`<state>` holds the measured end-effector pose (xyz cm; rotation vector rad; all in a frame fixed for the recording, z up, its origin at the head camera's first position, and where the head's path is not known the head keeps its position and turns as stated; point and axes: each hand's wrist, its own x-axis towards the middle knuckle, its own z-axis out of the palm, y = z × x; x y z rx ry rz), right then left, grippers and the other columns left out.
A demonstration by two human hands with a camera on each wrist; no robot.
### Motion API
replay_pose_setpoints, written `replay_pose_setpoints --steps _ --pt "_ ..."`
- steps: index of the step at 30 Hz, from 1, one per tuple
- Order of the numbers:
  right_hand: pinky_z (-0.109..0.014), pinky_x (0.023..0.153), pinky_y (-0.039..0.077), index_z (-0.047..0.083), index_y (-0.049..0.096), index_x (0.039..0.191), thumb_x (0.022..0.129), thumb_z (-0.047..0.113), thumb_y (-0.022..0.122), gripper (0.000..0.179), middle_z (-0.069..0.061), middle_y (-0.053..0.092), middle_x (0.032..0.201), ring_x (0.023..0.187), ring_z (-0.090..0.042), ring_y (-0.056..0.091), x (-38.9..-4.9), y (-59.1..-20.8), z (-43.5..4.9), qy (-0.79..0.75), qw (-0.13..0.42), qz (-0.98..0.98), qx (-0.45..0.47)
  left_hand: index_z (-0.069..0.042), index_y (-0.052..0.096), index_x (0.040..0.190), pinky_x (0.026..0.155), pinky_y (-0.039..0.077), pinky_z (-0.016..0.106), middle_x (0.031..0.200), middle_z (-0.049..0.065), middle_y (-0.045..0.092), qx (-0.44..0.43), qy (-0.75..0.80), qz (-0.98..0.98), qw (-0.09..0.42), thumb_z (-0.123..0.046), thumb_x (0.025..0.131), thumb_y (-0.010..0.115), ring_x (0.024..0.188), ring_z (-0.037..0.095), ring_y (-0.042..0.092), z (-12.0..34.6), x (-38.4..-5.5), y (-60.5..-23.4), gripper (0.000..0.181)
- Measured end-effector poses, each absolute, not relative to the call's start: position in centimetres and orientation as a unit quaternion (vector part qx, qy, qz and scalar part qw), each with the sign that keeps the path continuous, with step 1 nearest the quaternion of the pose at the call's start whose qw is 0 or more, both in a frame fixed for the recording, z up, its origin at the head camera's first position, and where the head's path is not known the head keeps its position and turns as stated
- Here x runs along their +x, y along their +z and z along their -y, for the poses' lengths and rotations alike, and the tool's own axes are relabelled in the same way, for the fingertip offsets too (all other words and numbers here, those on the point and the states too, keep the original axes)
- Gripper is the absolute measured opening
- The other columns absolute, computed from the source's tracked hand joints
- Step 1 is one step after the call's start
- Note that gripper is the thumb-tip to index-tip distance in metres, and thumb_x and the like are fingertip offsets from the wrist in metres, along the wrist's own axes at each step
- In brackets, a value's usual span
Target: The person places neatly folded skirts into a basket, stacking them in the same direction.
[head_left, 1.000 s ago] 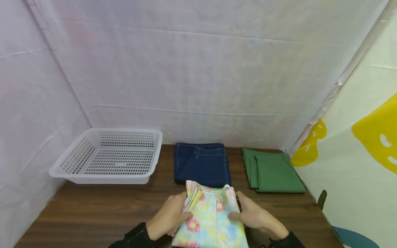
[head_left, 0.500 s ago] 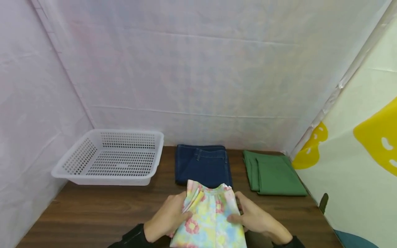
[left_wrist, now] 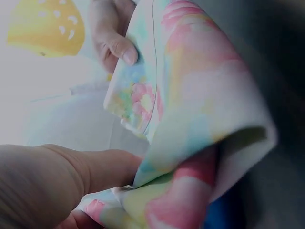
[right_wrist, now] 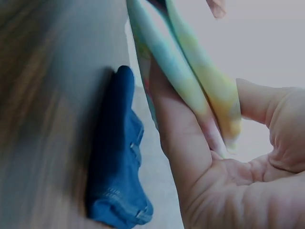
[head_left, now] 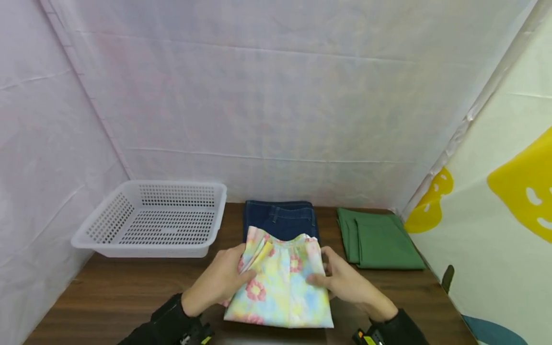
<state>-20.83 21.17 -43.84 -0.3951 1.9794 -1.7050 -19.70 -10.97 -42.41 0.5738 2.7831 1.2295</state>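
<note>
In the head view, a folded garment [head_left: 284, 287] with pastel colours, pink flowers and a gathered waistband is held between both hands. My left hand [head_left: 222, 275] pinches its left side, thumb on top and fingers underneath. On the opposite side, my right hand [head_left: 345, 280] grips it the same way. The right wrist view shows the folded layers between thumb and fingers, raised off the table. Folded dark blue jeans [head_left: 282, 218] lie just beyond, their near part hidden behind the garment in the head view.
A white perforated plastic basket [head_left: 148, 251] stands at the back left of the brown wooden table [head_left: 108, 287]. Folded green cloth [head_left: 385, 242] lies at the back right. White sheeting [head_left: 258, 96] hangs behind the table and along its sides.
Both hands have carried the flowered garment forward and slightly left, toward the jeans. It now covers more of them in the head view, and its lower edge has come into sight.
</note>
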Motion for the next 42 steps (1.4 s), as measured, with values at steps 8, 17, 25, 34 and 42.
replay_pose_setpoints --steps 8,17,25,34,42 --pt "-0.055 0.074 0.057 0.007 0.026 0.142 0.097 0.02 0.071 0.065 -0.027 0.063 0.117 0.098 -0.042 0.067 -23.2 -42.1 -19.3 -0.664 0.237 -0.699 -0.115 -0.011 0.056 0.128 0.047 0.052 0.031 0.082 0.002 0.063 0.121 0.41 -0.904 0.016 -0.019 0.093 0.074 0.062 0.014 0.063 12.6 -21.9 -39.7 0.04" --pt "-0.055 0.081 0.055 0.013 0.023 0.147 0.098 0.011 0.065 0.065 -0.027 0.059 0.124 0.106 -0.042 0.065 -26.6 -40.5 -15.9 -0.7 0.23 -0.664 -0.125 -0.006 0.058 0.124 0.054 0.052 0.032 0.082 0.005 0.061 0.132 0.366 -0.921 -0.035 -0.022 0.095 0.072 0.064 0.016 0.06 16.0 -24.8 -37.5 0.036" --pt "-0.054 0.082 0.055 0.017 0.022 0.151 0.1 0.012 0.066 0.068 -0.025 0.061 0.124 0.108 -0.04 0.064 -29.7 -39.1 -11.4 -0.714 0.223 -0.65 -0.134 0.0 0.052 0.136 0.06 0.049 0.036 0.089 0.011 0.061 0.12 0.331 -0.933 -0.078 -0.022 0.099 0.067 0.067 0.019 0.058 20.1 -26.7 -36.4 0.046" --pt "-0.052 0.082 0.056 0.018 0.022 0.152 0.1 0.008 0.062 0.066 -0.02 0.057 0.128 0.107 -0.035 0.065 -32.6 -38.0 -5.0 -0.724 0.218 -0.643 -0.121 0.011 0.041 0.144 0.066 0.049 0.041 0.102 0.022 0.06 0.086 0.3 -0.942 -0.12 -0.017 0.1 0.063 0.073 0.026 0.059 24.2 -28.2 -35.6 0.057" --pt "-0.05 0.082 0.056 0.022 0.032 0.15 0.1 0.01 0.061 0.059 -0.017 0.061 0.123 0.105 -0.031 0.066 -34.3 -37.8 0.3 -0.748 0.241 -0.606 -0.124 0.013 0.043 0.138 0.07 0.048 0.042 0.102 0.023 0.059 0.055 0.305 -0.945 -0.107 -0.017 0.101 0.06 0.079 0.03 0.059 28.2 -29.5 -35.5 0.051"
